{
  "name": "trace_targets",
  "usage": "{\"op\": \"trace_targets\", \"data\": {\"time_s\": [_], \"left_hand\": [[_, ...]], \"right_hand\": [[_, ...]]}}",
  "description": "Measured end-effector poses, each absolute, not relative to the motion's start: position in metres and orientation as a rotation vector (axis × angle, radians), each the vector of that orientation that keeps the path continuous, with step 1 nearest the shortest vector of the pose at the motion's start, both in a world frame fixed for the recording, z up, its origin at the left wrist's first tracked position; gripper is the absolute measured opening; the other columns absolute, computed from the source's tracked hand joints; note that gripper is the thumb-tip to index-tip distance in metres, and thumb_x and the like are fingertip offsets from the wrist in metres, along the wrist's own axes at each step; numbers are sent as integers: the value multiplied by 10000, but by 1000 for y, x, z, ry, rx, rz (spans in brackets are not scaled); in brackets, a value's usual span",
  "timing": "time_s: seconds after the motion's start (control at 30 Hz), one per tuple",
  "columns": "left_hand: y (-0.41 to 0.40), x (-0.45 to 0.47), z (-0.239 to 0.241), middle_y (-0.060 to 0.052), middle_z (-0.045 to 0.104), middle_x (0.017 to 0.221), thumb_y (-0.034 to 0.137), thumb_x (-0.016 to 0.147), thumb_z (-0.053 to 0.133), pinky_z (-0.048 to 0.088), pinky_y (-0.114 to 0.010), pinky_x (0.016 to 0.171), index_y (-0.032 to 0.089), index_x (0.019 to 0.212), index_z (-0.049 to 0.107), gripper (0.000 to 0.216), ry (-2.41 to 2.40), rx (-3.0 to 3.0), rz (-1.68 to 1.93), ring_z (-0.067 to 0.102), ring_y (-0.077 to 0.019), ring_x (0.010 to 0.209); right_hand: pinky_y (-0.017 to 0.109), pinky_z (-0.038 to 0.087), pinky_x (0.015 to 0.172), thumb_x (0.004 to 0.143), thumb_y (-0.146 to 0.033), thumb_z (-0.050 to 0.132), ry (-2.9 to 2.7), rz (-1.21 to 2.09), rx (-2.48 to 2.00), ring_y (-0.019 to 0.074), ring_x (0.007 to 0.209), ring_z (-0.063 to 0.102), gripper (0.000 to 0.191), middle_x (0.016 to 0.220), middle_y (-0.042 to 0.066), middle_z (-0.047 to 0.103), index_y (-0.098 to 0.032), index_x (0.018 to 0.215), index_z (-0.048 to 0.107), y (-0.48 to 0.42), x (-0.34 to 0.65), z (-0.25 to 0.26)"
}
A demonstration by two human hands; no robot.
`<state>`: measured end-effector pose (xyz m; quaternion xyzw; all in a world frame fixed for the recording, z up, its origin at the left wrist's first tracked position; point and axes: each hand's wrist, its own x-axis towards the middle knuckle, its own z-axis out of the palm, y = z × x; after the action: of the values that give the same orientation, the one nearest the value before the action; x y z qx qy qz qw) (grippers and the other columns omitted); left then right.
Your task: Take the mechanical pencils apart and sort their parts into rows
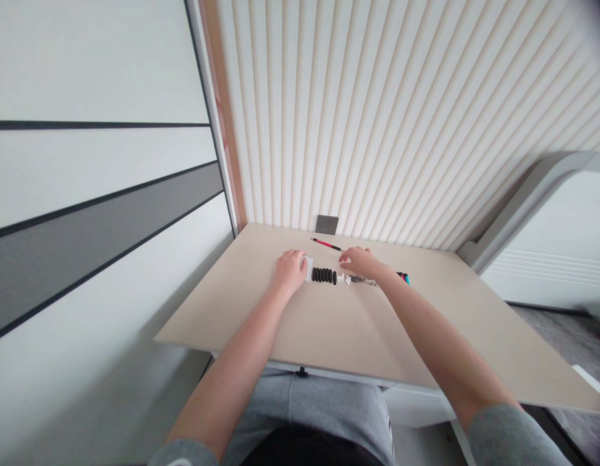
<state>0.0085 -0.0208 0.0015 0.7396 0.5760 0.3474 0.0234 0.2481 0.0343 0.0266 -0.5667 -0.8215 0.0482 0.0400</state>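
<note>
A row of small parts lies on the beige table (329, 330). My left hand (290, 269) rests at the row's left end, fingers curled against a stack of white pieces (308, 268). To its right lie several black pieces (325, 275) in a line, then small white and dark bits (351, 279). My right hand (360, 262) hovers over those bits with fingers bent down; what they pinch, if anything, is too small to see. A blue and black item (404, 277) peeks out behind my right wrist.
A red and black pen (326, 244) lies near the back edge. A grey wall socket (326, 224) sits in the ribbed wall behind the table. White and grey panels stand on the left, a white cabinet on the right.
</note>
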Motion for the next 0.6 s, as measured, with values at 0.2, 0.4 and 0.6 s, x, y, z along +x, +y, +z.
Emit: {"op": "trace_targets", "data": {"time_s": [0.2,0.4,0.6], "left_hand": [[-23,10,0,-77,667,1045,221,898,490,442,-374,937,198,1029,642,202,1755,2323,1020,578,-232,1035],[-21,7,-1,-88,666,1062,192,891,471,453,-378,930,183,1038,639,223,1773,2284,1050,582,-235,1037],[-17,6,-8,-83,665,1046,179,891,474,445,-369,950,179,1029,634,211,1698,2294,1115,582,-222,1041]], "right_hand": [[399,370,933,930,-328,452,-2336,58,-1876,278,1158,534,391,1259,152,595,-198,1274,584,60,244,17],[369,398,869,892,-286,541,-2354,39,-1892,265,1051,591,250,1123,159,666,-174,1066,681,74,236,4],[334,390,849,918,-202,462,-2356,0,-1829,218,955,625,234,1002,106,711,-197,968,691,71,232,5]]}}
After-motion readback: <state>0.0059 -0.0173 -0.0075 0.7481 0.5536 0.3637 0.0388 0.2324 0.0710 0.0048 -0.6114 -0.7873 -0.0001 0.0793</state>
